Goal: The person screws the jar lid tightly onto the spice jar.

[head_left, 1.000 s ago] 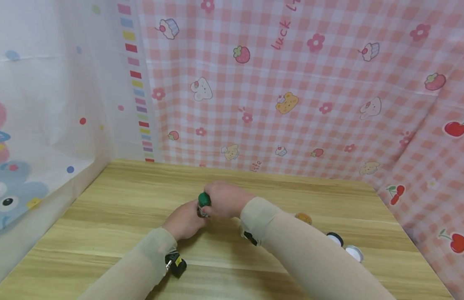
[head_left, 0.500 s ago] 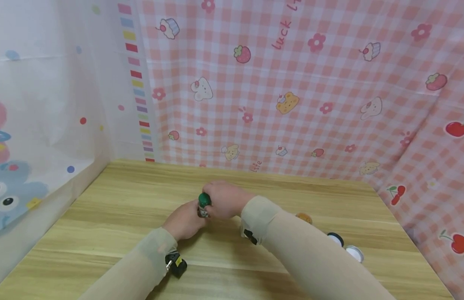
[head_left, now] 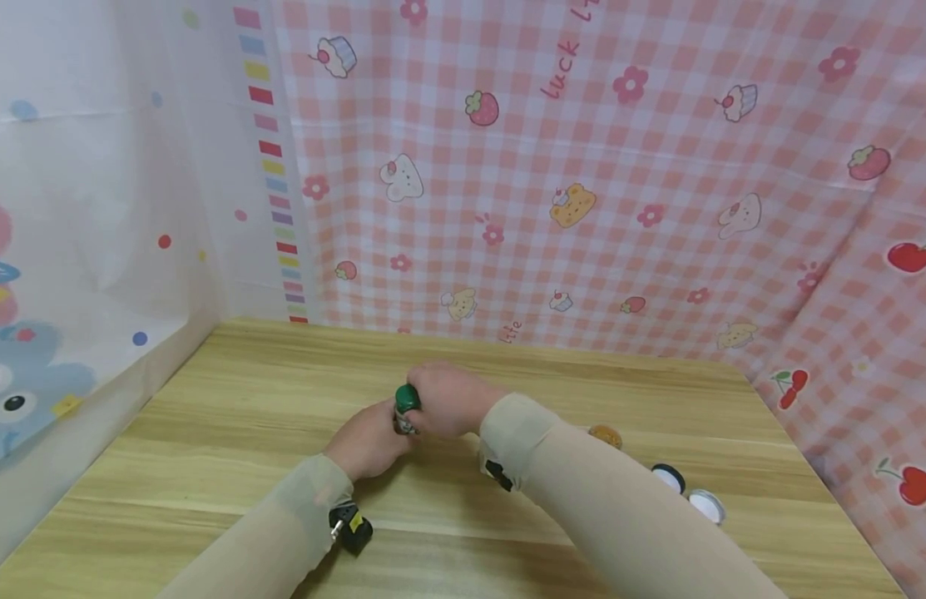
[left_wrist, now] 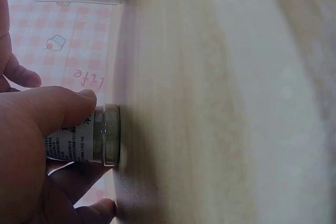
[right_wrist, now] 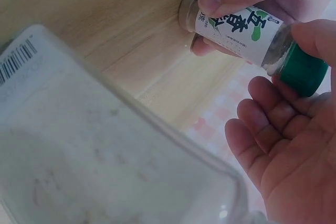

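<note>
I see the R hand [head_left: 453,401] on the green cap [head_left: 407,397] nudged a hair twd the table's right edge [head_left: 792,466] vs half a sec ago, approx back where it was 1 sec ago.

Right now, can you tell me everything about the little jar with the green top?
The little jar looks like clear glass or plastic, with brownish stuff showing near its base. Its green cap is on, and a white label has dark writing and green marks. It's roughly upright, cap uppermost; I can't tell if its base touches the wooden table. The left hand grips its body; the right hand holds the cap.
</note>
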Tool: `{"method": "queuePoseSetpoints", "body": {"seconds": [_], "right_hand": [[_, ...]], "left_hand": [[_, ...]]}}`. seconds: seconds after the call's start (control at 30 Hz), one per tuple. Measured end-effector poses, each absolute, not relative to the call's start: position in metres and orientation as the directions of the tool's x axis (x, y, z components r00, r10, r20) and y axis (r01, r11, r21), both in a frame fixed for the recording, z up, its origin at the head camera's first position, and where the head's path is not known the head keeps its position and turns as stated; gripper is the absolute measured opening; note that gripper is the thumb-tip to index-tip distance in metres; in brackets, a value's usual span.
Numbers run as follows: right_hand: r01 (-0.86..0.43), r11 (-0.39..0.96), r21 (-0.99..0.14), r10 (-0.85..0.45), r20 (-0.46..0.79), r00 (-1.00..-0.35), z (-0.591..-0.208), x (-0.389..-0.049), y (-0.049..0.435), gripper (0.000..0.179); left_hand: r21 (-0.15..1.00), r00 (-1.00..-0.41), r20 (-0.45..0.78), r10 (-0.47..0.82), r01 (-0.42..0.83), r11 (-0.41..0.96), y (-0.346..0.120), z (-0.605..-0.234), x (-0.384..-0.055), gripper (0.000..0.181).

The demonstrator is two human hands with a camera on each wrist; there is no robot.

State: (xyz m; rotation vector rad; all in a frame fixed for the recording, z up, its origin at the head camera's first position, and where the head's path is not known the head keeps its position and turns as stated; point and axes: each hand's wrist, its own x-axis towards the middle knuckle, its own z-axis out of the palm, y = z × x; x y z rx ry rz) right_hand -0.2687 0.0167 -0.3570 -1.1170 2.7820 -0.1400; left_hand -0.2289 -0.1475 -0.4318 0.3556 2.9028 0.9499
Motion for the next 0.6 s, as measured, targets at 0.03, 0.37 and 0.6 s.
{"method": "queuePoseSetpoints", "body": {"seconds": [0.03, 0.37, 0.6], "right_hand": [[-0.68, 0.72, -0.137, -0.693, -0.095, -0.715, -0.357, -0.2686, 0.0169, 0.02], [-0.676, 0.712, -0.191, -0.698, -0.095, -0.709, -0.358, -0.2675, 0.0207, 0.029], [-0.684, 0.704, -0.19, -0.707, -0.101, -0.7, -0.3566, -0.2688, 0.0216, 0.02]], "left_hand": [[0.589, -0.971, 0.01, 0.238, 0.198, 0.784, -0.1474, -0.4319, -0.229, 0.031], [0.587, -0.974, 0.0, 0.226, 0.182, 0.789, -0.147, -0.4334, -0.2302, 0.022], [0.587, -0.973, -0.002, 0.23, 0.185, 0.788, -0.1464, -0.4361, -0.2327, 0.019]]}}
